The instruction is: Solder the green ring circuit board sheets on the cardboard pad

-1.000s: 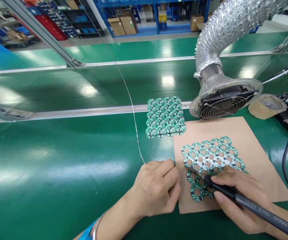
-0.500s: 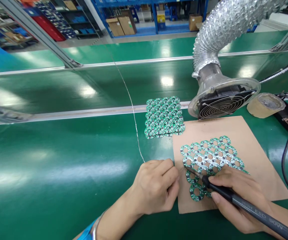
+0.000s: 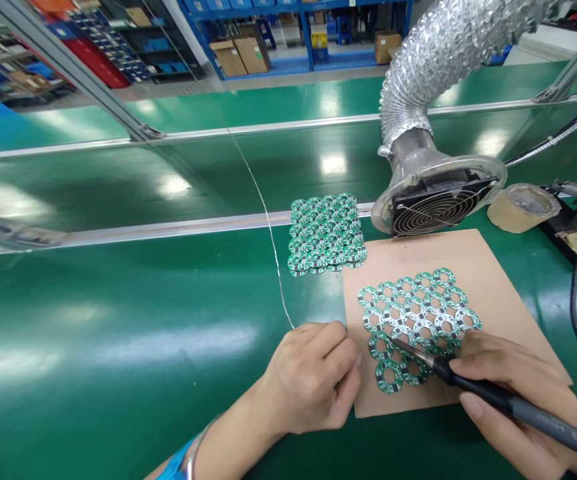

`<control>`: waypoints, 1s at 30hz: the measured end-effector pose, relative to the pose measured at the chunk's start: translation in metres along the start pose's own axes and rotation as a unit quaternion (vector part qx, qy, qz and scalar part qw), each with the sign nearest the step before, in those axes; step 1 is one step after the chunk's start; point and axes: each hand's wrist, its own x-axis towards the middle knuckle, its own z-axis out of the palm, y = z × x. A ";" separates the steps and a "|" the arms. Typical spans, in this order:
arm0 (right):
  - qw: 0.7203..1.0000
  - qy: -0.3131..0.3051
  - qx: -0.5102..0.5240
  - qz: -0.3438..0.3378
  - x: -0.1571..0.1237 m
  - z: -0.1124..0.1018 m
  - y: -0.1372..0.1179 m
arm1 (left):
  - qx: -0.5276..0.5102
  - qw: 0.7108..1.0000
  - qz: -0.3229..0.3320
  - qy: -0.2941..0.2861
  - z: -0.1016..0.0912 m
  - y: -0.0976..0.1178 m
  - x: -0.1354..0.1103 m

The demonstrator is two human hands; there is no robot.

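1. In right hand (image 3: 523, 373): iron (image 3: 518, 407), gripped narrowly by its dark handle between thumb and fingers; slanted, with tip toward far left.
2. Below tip of iron: panel (image 3: 405, 311) of joined green ring-shaped boards, lying flat. Tip location: over left part of panel. Contact with surface: cannot be confirmed.
3. In left hand (image 3: 313, 378): wire (image 3: 275, 255), enclosed by tightly curled fingers; fingertips hidden from view. Position: just beside left edge of cardboard (image 3: 498, 300).
4. Beneath panel: cardboard, flat on green bench (image 3: 118, 320).
5. Beyond left hand: wire, extending away across bench and over metal rail (image 3: 208, 222).
6. Behind panel, to its left: stack (image 3: 325, 233) of similar panels, at cardboard's far left corner.
7. Above far edge of cardboard: fan (image 3: 435, 208), at end of silver hose (image 3: 413, 80).
8. Right of fan: roll (image 3: 513, 213).
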 end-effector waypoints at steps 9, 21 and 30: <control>0.999 -0.020 0.029 -0.011 -0.014 0.001 0.004 | 0.001 0.997 0.067 -0.050 0.004 0.012 -0.004; 0.999 -0.036 0.023 -0.027 -0.012 0.020 0.001 | -0.008 0.993 0.095 -0.073 -0.005 -0.003 0.001; 0.999 -0.043 0.016 -0.017 -0.010 0.020 0.001 | -0.015 0.992 0.105 -0.073 -0.005 -0.005 0.001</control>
